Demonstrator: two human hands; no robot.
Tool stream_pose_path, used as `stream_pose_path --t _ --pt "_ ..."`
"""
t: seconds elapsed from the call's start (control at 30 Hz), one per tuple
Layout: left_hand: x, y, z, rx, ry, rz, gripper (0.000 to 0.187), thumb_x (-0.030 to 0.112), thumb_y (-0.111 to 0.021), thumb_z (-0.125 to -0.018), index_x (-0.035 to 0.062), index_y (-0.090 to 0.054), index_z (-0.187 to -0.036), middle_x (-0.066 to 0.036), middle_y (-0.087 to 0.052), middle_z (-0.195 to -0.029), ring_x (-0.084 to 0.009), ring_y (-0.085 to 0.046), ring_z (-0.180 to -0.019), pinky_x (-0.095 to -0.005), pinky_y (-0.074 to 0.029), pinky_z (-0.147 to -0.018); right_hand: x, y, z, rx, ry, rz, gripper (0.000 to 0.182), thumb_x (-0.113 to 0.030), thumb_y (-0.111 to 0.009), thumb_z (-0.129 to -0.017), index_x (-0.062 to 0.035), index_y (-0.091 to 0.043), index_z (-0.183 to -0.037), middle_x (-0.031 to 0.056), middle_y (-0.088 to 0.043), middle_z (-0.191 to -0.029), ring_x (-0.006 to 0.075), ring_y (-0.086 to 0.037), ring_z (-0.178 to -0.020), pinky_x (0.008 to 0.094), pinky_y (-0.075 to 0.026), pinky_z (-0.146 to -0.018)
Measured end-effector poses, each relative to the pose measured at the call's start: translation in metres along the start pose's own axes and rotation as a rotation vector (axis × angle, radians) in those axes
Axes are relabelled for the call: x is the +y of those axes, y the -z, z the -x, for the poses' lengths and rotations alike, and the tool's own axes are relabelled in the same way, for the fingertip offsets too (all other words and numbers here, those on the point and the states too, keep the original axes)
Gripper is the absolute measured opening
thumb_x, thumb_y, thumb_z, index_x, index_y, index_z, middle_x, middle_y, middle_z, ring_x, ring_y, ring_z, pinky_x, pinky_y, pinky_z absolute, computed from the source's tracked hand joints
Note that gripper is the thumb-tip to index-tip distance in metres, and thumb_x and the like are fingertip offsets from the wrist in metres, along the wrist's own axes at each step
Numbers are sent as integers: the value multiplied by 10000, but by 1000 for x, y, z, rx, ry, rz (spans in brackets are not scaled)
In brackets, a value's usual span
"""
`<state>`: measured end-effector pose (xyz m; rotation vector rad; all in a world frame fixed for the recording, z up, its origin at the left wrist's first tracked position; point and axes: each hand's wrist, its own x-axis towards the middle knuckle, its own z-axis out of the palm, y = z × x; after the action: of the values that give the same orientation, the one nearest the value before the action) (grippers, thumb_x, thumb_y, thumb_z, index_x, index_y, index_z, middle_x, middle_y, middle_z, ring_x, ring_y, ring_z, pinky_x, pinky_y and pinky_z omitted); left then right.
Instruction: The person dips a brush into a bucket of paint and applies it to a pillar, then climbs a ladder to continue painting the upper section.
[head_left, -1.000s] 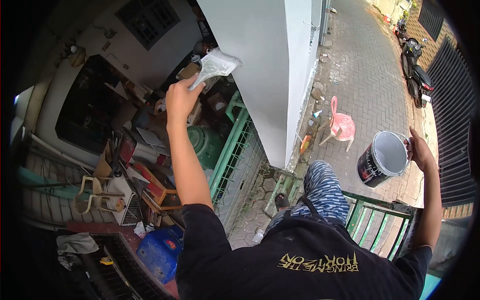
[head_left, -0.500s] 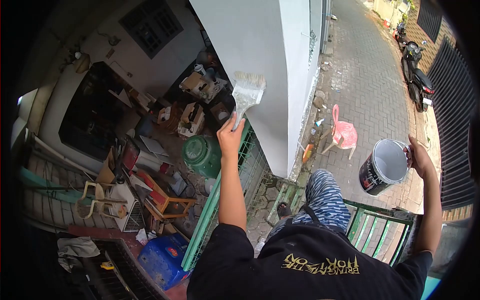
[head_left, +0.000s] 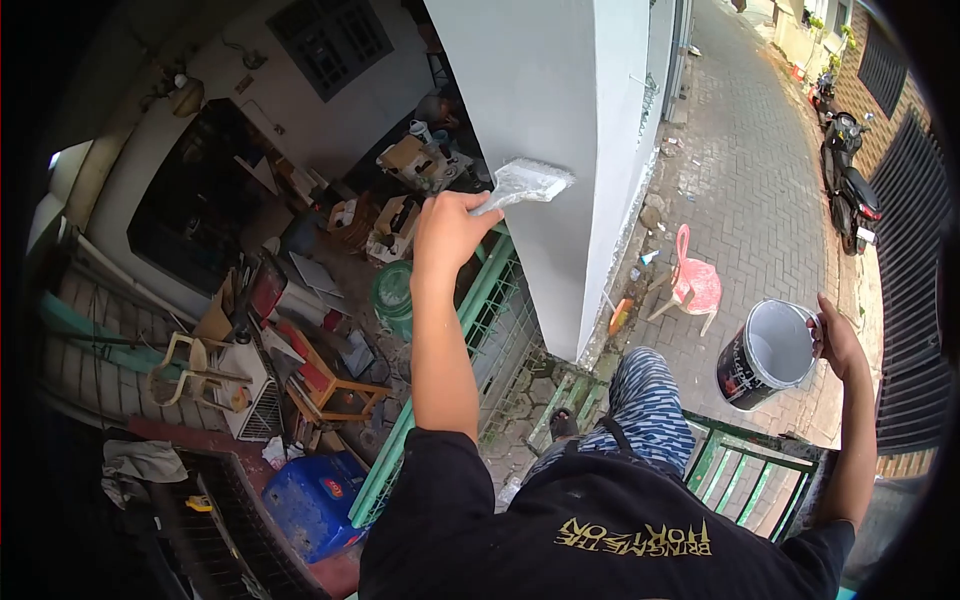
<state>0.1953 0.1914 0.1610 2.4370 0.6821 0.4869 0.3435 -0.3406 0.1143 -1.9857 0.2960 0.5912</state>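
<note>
My left hand is closed round the handle of a wide paint brush. The brush is tilted to the right, its bristles against or just in front of the grey-white pillar; contact cannot be made out. On the right, my right hand grips the rim or handle of a dark-labelled paint bucket, held upright enough to show pale grey paint or coating inside.
A green railing runs below the pillar. Green slats lie beneath the bucket. A pink chair and a motorcycle stand in the lane. At left are a green bin, a blue container and a wooden stool.
My left hand has moved up and slightly left, and the brush has swung from pointing up to pointing right. The view has shifted slightly. My right hand still holds the bucket.
</note>
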Motion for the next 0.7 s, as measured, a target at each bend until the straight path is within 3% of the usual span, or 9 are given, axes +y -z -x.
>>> stream_pose_path --t 0.07,0.13,0.27,0.37,0.47,0.5,0.53,0.6,0.7 --pt "10 20 -28 63 -190 -20 372 231 -744 -678 46 -697 -997 -202 -676 -830 -301 -670 -757 -358 -507 -731 1 0 -1 1 21 -12 541 -568 -438 -905 -66 -519 -720 -25 -371 -554 126 -364 -461 267 -343 -463" --pt "43 53 -37 -26 -155 -90 365 226 -741 -676 35 -701 -983 -187 -683 -810 -264 -673 -726 -343 -507 -714 1 -1 2 7 9 14 543 -575 -444 -899 -70 -521 -715 -22 -371 -554 127 -372 -465 266 -340 -462" --pt "71 79 -26 54 -129 -35 373 228 -747 -674 31 -703 -987 -170 -686 -756 -184 -656 -663 -293 -493 -672 3 1 1 10 3 27 527 -569 -458 -894 -76 -516 -718 -19 -394 -571 125 -396 -462 268 -345 -459" --pt "72 78 -1 314 -167 172 413 231 -755 -707 4 -675 -1042 -106 -625 -590 -70 -513 -548 -243 -434 -568 2 0 2 9 10 7 500 -548 -461 -901 -83 -506 -724 -21 -403 -573 123 -401 -456 272 -355 -448" --pt "69 50 13 502 -264 363 399 215 -752 -732 -3 -664 -1055 -99 -632 -603 -62 -514 -562 -244 -437 -568 -1 -1 5 -3 6 3 480 -534 -463 -906 -88 -496 -729 -21 -419 -580 122 -404 -456 274 -362 -440" --pt "71 42 16 449 -123 328 387 182 -747 -748 -17 -649 -1064 -156 -688 -747 -55 -564 -659 -243 -466 -635 -1 -1 4 -4 12 1 480 -534 -463 -906 -88 -496 -729 -21 -419 -580 122 -404 -456 274 -362 -440" --pt "67 24 14 513 -252 381 388 173 -745 -747 -28 -642 -1063 -213 -681 -895 -110 -644 -769 -257 -487 -701 0 -1 4 -10 4 8 482 -530 -463 -907 -82 -501 -733 -16 -425 -583 123 -408 -458 274 -361 -440" --pt "44 -6 12 441 -278 367 365 133 -734 -754 -49 -636 -1055 -242 -650 -972 -252 -679 -884 -290 -509 -751 -2 -2 4 -15 20 16 484 -526 -463 -909 -75 -506 -738 -11 -432 -587 125 -412 -459 275 -361 -441" --pt "-2 -72 20 398 -257 378 360 126 -738 -752 -58 -639 -1045 -245 -643 -1003 -294 -665 -925 -308 -516 -778 2 -3 3 37 48 19 500 -510 -464 -914 -39 -524 -758 5 -437 -581 132 -422 -456 282 -362 -440"
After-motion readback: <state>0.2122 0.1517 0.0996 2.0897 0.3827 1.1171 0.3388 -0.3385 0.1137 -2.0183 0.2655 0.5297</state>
